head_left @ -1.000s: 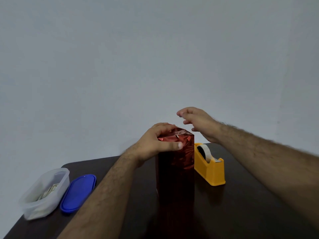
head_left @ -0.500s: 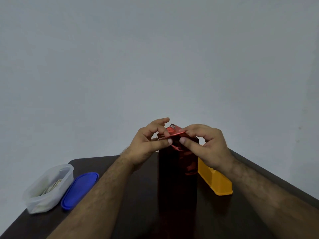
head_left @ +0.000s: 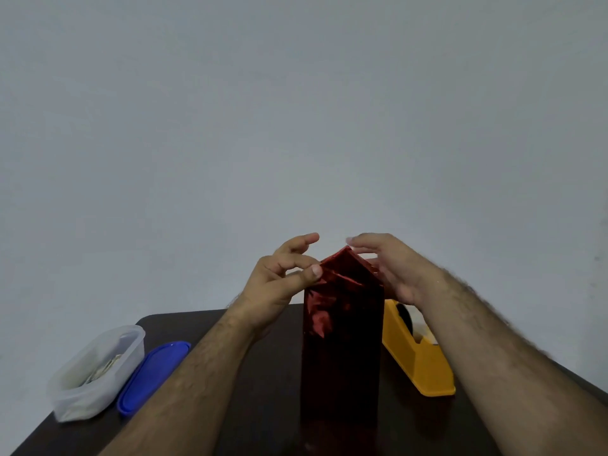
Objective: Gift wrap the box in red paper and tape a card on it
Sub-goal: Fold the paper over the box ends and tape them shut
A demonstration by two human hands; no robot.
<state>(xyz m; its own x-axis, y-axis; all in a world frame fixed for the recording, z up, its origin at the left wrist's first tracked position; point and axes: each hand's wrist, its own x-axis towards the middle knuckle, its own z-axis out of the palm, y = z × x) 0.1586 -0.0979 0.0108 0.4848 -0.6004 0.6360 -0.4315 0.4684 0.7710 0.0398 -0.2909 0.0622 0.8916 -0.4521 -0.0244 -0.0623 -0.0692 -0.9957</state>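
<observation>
Head view: my left hand (head_left: 279,284) pinches the red paper (head_left: 345,268) atop the upright box (head_left: 342,357) mid-table (head_left: 263,406); my right hand (head_left: 394,268), fingers relaxed, touches its right fold.

The tape dispenser (head_left: 418,360) crowds the wrapped box (head_left: 342,357) on its right; bare desk (head_left: 263,373) separates it from the blue lid (head_left: 153,376) and container (head_left: 95,373) to its left.

A dark tabletop (head_left: 263,406) carries the red-wrapped box (head_left: 342,366), standing upright near its middle. Just right of the box sits a yellow tape dispenser (head_left: 418,360); well to the box's left lie a blue lid (head_left: 153,376) and, beside it, a clear tub (head_left: 95,373).
</observation>
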